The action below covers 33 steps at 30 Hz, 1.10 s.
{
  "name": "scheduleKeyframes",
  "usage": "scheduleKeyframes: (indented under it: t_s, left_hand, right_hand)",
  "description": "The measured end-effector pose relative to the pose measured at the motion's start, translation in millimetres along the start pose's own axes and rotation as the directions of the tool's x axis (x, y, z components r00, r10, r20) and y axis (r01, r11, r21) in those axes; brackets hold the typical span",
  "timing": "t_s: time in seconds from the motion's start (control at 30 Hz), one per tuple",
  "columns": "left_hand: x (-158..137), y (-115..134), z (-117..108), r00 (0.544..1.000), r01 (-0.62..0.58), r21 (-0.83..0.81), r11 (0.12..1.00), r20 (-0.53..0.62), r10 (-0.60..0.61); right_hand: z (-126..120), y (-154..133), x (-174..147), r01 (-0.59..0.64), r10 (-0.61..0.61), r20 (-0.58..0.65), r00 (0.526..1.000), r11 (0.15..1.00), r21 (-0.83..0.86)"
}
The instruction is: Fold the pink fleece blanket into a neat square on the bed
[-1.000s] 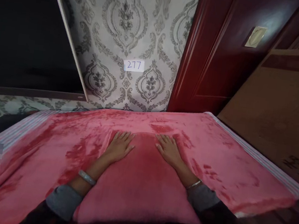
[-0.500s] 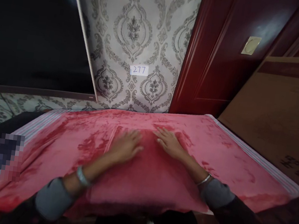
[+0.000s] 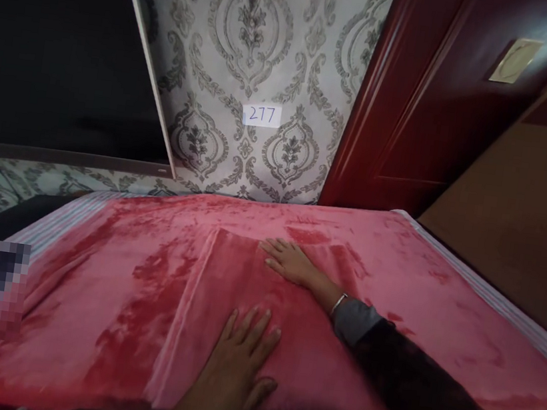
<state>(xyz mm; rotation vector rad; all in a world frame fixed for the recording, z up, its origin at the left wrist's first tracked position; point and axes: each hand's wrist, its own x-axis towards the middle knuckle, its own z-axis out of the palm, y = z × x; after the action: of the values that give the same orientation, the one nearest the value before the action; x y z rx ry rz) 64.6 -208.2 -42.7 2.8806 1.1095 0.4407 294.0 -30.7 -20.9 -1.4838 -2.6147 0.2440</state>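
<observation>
A folded red-pink plush cloth (image 3: pixel 239 274) lies in the middle of a pink plush blanket (image 3: pixel 148 235) of much the same colour. Near the cloth's front edge, my left hand (image 3: pixel 239 362) rests palm down with its fingers spread. My right hand (image 3: pixel 291 261) lies flat close to the far edge, fingers stretched out to the left; a bracelet circles that wrist. Neither hand grips anything. What kind of article the folded cloth is, I cannot tell.
Behind the blanket stands a patterned wall with a label (image 3: pixel 262 115) reading 277. A dark screen (image 3: pixel 61 56) is at the left, a dark red door frame (image 3: pixel 391 113) at the right. A large cardboard box (image 3: pixel 518 217) leans at far right. One blurred-out patch covers the left edge.
My left hand has come back from the far part of the cloth to its near edge. The right hand has shifted slightly left on the cloth. The view has moved a little.
</observation>
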Motion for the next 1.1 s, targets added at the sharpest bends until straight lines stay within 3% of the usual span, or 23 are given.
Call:
scheduleKeyframes:
  t_s: [0.1, 0.23, 0.43, 0.5, 0.6, 0.67, 0.77, 0.97, 1.1]
  left_hand:
    - [0.0, 0.3, -0.4, 1.000, -0.003, -0.020, 1.000, 0.007, 0.003]
    - [2.4, 3.3, -1.6, 0.999, 0.039, -0.055, 0.998, 0.037, -0.037]
    - [-0.5, 6.4, -23.6, 0.999, 0.011, -0.101, 0.995, 0.049, -0.006]
    - [-6.9, 1.3, -31.9, 1.000, 0.012, -0.085, 0.996, 0.011, -0.011]
    - [-18.9, -11.4, -31.8, 0.989, 0.116, 0.005, 0.993, -0.093, -0.115]
    - [-26.3, -19.0, -21.8, 0.970, 0.187, 0.084, 0.979, -0.174, -0.171]
    - [-34.2, -23.9, -0.9, 0.935, 0.258, 0.188, 0.948, -0.294, -0.196]
    - [-38.4, -24.4, 16.0, 0.918, 0.268, 0.230, 0.936, -0.355, -0.175]
    - [-37.4, -29.6, 18.2, 0.915, 0.256, 0.242, 0.936, -0.373, -0.154]
  right_hand:
    - [7.5, 5.5, 9.1, -0.087, 0.088, -0.063, 0.994, 0.996, 0.013]
    - [9.6, 5.9, 9.2, -0.090, 0.091, -0.082, 0.992, 0.996, 0.017]
    - [-13.2, -13.6, -1.9, -0.126, 0.125, -0.071, 0.990, 0.992, -0.001]
    - [-22.5, -34.9, -7.3, -0.057, 0.058, -0.074, 0.996, 0.998, 0.006]
    - [-27.2, -76.7, -11.7, 0.217, -0.215, -0.035, 0.976, 0.976, 0.036]
    - [-22.1, -100.3, -6.9, 0.364, -0.365, 0.020, 0.931, 0.930, 0.052]
    - [-8.0, -114.2, 14.8, 0.434, -0.437, 0.096, 0.894, 0.900, 0.048]
    - [8.2, -97.5, 74.4, 0.299, -0.301, 0.099, 0.948, 0.953, 0.035]
    - [15.0, -89.8, 94.4, 0.194, -0.200, 0.063, 0.978, 0.976, 0.096]
